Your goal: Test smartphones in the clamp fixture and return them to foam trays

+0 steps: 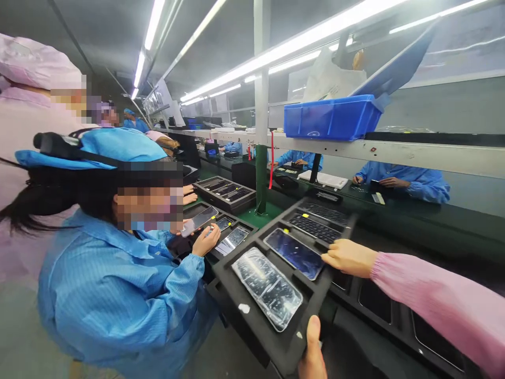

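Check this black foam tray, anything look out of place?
One phone in the black foam tray is wrapped in crinkled clear plastic, unlike the bare phone beside it; a white scrap lies on the foam.

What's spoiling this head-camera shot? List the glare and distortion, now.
Head view: the ceiling tube lights blow out to white; glare streaks the plastic-wrapped panel in the black foam tray; the wide-angle lens bends the long white shelf and stretches the near right hand; the frame's bottom edge cuts off the left hand's thumb.
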### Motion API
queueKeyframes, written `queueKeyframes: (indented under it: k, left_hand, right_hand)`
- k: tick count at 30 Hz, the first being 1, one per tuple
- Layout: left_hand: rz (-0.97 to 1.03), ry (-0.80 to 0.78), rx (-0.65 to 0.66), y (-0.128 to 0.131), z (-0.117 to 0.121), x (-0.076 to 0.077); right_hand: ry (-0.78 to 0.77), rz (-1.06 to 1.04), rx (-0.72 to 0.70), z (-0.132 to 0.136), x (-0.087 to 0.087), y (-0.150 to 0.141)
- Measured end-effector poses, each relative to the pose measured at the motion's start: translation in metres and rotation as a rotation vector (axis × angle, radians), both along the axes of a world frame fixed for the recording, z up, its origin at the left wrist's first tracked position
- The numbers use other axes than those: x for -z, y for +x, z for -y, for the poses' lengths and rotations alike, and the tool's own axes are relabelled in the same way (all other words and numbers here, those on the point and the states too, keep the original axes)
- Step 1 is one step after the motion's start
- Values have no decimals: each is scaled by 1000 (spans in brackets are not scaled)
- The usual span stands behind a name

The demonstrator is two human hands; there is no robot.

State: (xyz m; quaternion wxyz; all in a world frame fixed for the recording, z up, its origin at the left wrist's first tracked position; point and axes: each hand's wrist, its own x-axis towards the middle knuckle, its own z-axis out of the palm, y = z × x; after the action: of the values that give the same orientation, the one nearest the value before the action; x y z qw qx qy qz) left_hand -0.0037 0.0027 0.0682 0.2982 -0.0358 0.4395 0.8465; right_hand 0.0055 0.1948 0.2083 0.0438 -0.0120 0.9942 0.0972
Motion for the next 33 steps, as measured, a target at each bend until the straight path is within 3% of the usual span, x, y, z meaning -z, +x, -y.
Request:
queueKeyframes:
  k: [3, 7, 9, 11, 12, 14, 19, 23, 29, 33]
  left_hand:
    - [-46, -16, -64, -11, 4, 3]
    - [104, -25, -28, -27, 10, 3]
    - [180, 28, 94, -33, 16, 4]
    - [285, 60, 319, -39, 23, 7]
    - [350, 42, 429, -41, 26, 9]
    - [377, 41, 492, -44, 28, 13]
    - [190, 100, 358, -38, 20, 18]
    - [63, 14, 337, -32, 18, 18]
    - [-36, -106, 407, -37, 28, 31]
    - [-7, -199, 444, -38, 40, 48]
  right_hand:
    - [-50, 9, 27, 5, 24, -37]
    - [-122, 69, 85, 5, 61, -69]
    - [-154, 81, 141, 2, 74, -74]
    - [-180, 61, 237, -3, 81, -68]
    - [-189, 39, 304, -6, 84, -63]
    - [-192, -21, 485, -15, 88, -46]
    - [-203, -98, 1029, -30, 107, -9]
    - [-247, -111, 1306, -22, 127, -12]
    - [-303, -159, 1525, -8, 130, -38]
    - [-381, -201, 1489, -12, 121, -35]
